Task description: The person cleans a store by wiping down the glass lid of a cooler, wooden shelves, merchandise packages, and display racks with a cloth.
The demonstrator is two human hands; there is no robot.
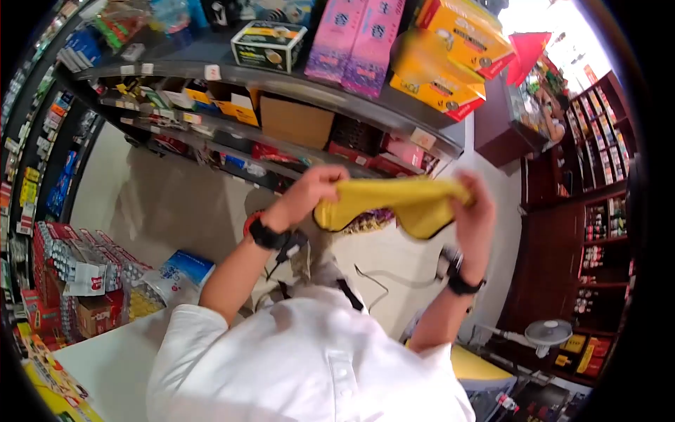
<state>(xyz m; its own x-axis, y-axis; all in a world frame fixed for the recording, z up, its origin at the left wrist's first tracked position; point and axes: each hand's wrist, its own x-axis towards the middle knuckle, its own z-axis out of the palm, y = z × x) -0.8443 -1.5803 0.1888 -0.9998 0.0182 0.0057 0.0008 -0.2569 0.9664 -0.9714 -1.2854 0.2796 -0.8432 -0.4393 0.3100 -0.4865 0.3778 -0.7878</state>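
A yellow cloth point(394, 197) with a dark lower edge is stretched between my two hands, in front of my body and above the floor. My left hand point(309, 195) pinches its left end. At the other end, my right hand point(474, 211), slightly blurred, has its fingers closed on the upper right corner. The cloth sags in the middle and hides part of a patterned purple and yellow item behind it. Black bands circle both my wrists.
Ahead stands a shelf point(281, 79) with pink boxes point(355, 42), yellow boxes point(450, 53) and a green-black box point(268, 46). Stacked packs of cans point(88, 264) are at the left. A fan point(548, 333) and dark cabinets are at the right, where another person sits farther back.
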